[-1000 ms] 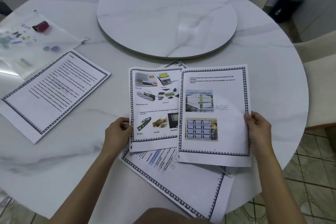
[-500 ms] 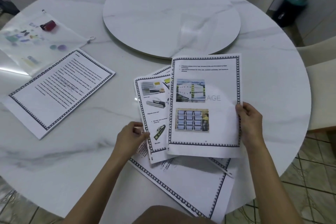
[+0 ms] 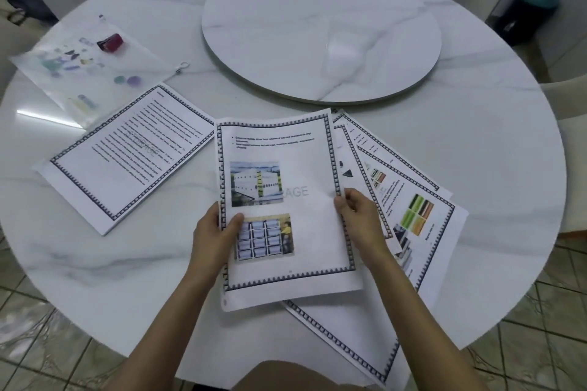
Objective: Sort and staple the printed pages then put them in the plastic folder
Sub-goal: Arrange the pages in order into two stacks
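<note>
While both hands hold one printed sheet (image 3: 305,152) over the near-centre of the desk (image 3: 482,143), the head view shows the left hand (image 3: 212,238) pinching the sheet's left edge, thumb on top beside the lower photo, the other fingers hidden beneath. The right hand (image 3: 359,216) pinches the right edge at mid-height, fingers curled round it. The sheet's far edge curls up a little.

Under it & to the right, more bordered pages (image 3: 416,200) lie fanned & overlapping; the nearest one runs out past the desk's near rim.

Left: a text pile (image 3: 127,162), its right corner meeting the held sheet's far-left corner in view.

Far left: plastic folder (image 3: 73,82), w/ a small red object (image 3: 109,41) at its far end; on it or inside, can't tell.

Far centre: round turntable (image 3: 320,32).

Marble surface shows right of the fan & near left, below the text pile.
</note>
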Motion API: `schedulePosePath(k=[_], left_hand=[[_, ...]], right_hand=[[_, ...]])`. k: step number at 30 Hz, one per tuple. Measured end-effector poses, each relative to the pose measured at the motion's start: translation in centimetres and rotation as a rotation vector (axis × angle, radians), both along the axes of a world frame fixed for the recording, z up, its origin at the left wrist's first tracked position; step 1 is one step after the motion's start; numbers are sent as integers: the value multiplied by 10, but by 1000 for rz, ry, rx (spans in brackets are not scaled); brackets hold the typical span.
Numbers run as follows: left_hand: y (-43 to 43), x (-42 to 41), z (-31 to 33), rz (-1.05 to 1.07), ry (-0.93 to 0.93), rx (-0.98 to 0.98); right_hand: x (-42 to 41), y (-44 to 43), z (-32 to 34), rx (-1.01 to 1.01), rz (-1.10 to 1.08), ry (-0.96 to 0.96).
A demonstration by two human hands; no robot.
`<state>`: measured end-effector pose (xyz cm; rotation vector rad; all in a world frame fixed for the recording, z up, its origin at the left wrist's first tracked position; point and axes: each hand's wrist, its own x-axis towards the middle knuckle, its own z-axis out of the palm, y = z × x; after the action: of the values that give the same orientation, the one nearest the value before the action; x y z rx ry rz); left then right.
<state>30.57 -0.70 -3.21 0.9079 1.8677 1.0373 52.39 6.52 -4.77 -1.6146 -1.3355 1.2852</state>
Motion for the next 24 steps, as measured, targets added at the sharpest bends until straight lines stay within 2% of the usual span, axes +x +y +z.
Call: schedulePosePath(k=[4, 9, 14, 17, 24], left_hand=[[-11, -23, -6, 24, 36, -27], [-23, -54, -14, 79, 55, -75], [-27, -76, -18, 128, 72, -111], [-26, -82, -18, 131, 72, -118], [-22, -86, -18, 126, 64, -130]], right_hand=[[1, 0, -4, -2, -4, -77], [32, 6, -14, 85, -49, -553], [41, 3, -19, 22, -72, -828], [40, 4, -17, -38, -121, -879], [40, 10, -17, -108, -142, -811]])
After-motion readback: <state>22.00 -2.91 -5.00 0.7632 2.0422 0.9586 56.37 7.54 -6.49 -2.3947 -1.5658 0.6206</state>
